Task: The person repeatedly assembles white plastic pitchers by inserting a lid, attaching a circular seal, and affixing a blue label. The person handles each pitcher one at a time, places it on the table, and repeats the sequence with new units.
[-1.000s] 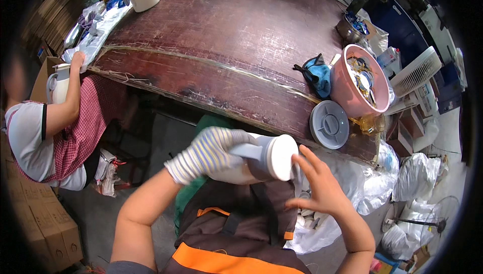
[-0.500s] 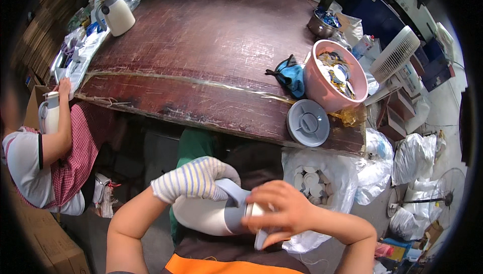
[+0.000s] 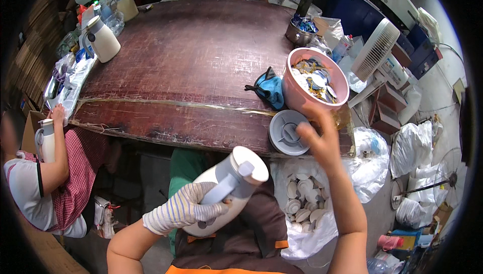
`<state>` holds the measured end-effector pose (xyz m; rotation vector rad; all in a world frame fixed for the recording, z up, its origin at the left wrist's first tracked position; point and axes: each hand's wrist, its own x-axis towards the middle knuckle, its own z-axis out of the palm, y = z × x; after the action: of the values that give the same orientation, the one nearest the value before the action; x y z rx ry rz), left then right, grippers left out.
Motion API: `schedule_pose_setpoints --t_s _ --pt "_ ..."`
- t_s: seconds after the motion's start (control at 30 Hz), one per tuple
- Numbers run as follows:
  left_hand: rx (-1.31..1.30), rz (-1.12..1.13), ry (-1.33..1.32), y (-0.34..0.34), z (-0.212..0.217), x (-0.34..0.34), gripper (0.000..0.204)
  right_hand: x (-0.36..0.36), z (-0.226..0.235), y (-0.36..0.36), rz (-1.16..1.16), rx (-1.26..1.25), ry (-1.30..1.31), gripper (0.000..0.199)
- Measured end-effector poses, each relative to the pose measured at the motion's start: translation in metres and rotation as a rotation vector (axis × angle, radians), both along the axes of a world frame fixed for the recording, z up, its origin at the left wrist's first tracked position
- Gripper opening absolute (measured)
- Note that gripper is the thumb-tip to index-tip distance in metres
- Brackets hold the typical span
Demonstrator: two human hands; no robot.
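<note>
I saw left hand (image 3: 185, 206) gripping jug (image 3: 243, 192) by handle (image 3: 221, 189), near-left of tub (image 3: 294, 92); right hand (image 3: 324, 140) beside tub, loosely open, seemingly empty.

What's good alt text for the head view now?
A gloved left hand holds a tilted white jug with grey trim; the bare right hand, blurred, is raised near a round grey dish. A pink tub of small parts stands on the worn table.

Moderate, even indoor light, soft pale sheen across the table (image 3: 201, 62), deep shadow beneath it, brighter wall (image 3: 450, 70) at right, right hand (image 3: 323, 140) smeared by motion, left hand (image 3: 183, 209) fairly sharp, table edges bowed by fisheye distortion, corners fading to black.
</note>
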<state>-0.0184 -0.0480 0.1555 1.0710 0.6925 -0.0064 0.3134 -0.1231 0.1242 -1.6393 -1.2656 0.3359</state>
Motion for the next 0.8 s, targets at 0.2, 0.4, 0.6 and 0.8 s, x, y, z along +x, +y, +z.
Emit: schedule_pose_setpoints --t_s 0.2,0.4,0.6,0.8 --pt "-0.05 0.382 -0.203 -0.022 -0.051 0.017 0.021 0.086 -0.016 0.028 -0.435 0.005 -0.549 0.024" --pt "-0.047 0.516 -0.228 -0.025 -0.085 0.028 0.023 0.045 0.028 0.013 -0.332 0.219 -0.13 0.02" --pt "-0.037 0.484 -0.242 -0.017 -0.09 0.015 0.05 -0.08 -0.019 -0.018 0.105 -0.193 0.678 0.022" --pt "0.045 0.582 -0.145 -0.013 -0.106 -0.001 0.032 -0.136 -0.08 -0.016 0.034 -0.253 1.063 0.021"
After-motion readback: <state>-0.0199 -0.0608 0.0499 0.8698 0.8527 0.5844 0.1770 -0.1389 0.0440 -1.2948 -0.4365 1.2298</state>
